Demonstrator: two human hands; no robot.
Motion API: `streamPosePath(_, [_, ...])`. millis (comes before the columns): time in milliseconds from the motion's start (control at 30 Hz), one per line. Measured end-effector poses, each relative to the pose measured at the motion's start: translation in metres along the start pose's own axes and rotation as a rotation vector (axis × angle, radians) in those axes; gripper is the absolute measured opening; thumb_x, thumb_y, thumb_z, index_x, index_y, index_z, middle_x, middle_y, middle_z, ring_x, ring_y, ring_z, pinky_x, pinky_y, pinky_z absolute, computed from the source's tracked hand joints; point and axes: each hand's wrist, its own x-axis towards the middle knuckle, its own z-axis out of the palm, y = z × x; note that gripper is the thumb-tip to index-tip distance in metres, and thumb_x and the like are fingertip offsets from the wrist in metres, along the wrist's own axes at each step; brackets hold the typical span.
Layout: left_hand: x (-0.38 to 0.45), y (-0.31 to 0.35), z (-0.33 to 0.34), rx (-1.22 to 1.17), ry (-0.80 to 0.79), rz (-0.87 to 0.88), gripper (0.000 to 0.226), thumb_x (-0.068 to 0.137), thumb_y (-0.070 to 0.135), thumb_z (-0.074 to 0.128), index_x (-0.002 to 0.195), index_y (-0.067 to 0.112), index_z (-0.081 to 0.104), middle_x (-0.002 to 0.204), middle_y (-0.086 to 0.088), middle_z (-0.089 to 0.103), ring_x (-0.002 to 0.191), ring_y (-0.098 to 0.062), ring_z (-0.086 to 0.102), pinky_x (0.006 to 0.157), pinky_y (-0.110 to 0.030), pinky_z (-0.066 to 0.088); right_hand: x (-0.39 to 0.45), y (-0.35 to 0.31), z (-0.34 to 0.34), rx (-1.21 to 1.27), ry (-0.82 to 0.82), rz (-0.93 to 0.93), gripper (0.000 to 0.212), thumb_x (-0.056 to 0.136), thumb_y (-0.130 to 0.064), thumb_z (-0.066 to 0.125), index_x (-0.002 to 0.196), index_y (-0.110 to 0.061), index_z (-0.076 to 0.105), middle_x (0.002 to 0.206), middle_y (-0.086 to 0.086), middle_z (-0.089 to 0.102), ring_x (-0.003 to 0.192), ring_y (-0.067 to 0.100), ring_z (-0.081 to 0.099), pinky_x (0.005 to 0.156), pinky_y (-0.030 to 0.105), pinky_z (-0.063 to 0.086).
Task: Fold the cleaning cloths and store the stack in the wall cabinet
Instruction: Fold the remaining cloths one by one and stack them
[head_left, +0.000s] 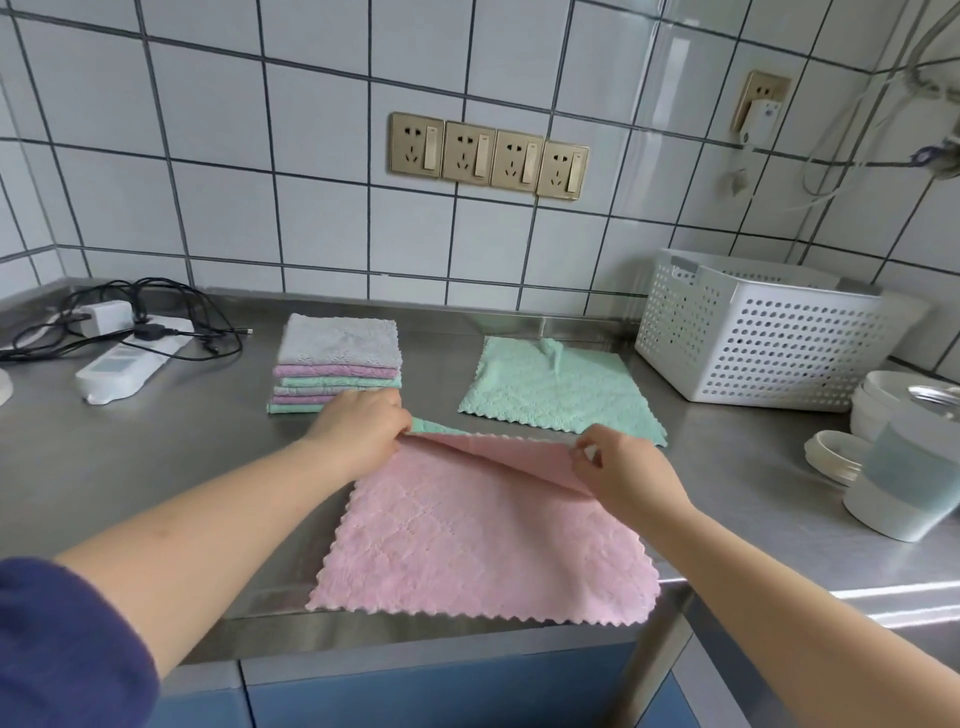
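A pink cloth (483, 545) lies spread on the steel counter (156, 457) at its front edge. My left hand (358, 431) pinches its far left corner and my right hand (628, 473) pinches its far right corner. The far edge is lifted off the counter, and a green tip of cloth shows beneath it by my left hand. Behind my left hand stands a stack of several folded cloths (337, 364) in grey, pink and green. A green cloth (556, 389) lies flat and unfolded behind the pink one. No cabinet is in view.
A white perforated basket (769, 343) stands at the back right. White bowls (883, 405) and a white and blue container (904, 483) sit at the right edge. A power strip with cables (130, 322) and a white remote (119, 369) lie at the back left.
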Motion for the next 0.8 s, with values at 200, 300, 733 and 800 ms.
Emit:
streamPosePath(200, [0.029, 0.002, 0.007, -0.331, 0.109, -0.232, 0.019, 0.09, 0.026, 0.049, 0.098, 0.024, 0.066, 0.101, 0.002, 0.065, 0.091, -0.023, 0.061, 0.069, -0.03, 0.045, 0.042, 0.003, 0.005, 0.579, 0.003, 0.274, 0.014, 0.096, -0.024, 0.044, 0.104, -0.018, 0.054, 0.065, -0.002, 0.071, 0.05, 0.011, 0.066, 0.057, 0.029, 0.056])
streamPosePath(300, [0.043, 0.001, 0.01, -0.534, 0.149, -0.313, 0.019, 0.089, 0.022, 0.052, 0.101, 0.02, 0.067, 0.099, 0.001, 0.069, 0.09, -0.022, 0.063, 0.073, -0.03, 0.049, 0.058, 0.008, 0.012, 0.797, 0.026, 0.371, 0.021, 0.097, -0.023, 0.046, 0.114, -0.014, 0.053, 0.08, -0.001, 0.073, 0.067, 0.015, 0.072, 0.06, 0.03, 0.056])
streamPosePath(733, [-0.009, 0.019, -0.004, -0.575, 0.004, -0.077, 0.027, 0.09, 0.023, 0.056, 0.116, 0.024, 0.063, 0.119, 0.008, 0.06, 0.106, -0.008, 0.057, 0.09, -0.027, 0.045, 0.012, 0.002, 0.015, 0.171, -0.148, -0.064, 0.032, 0.093, -0.03, 0.056, 0.125, -0.027, 0.057, 0.129, -0.004, 0.055, 0.112, 0.013, 0.056, 0.09, 0.024, 0.045])
streamPosePath(800, [-0.038, 0.031, -0.014, -0.56, 0.001, 0.029, 0.026, 0.09, 0.024, 0.056, 0.115, 0.025, 0.064, 0.115, 0.012, 0.061, 0.104, -0.003, 0.055, 0.087, -0.016, 0.041, -0.012, -0.007, 0.013, 0.115, -0.191, -0.208, 0.027, 0.091, -0.026, 0.056, 0.117, -0.028, 0.062, 0.126, -0.006, 0.054, 0.106, 0.014, 0.059, 0.09, 0.025, 0.047])
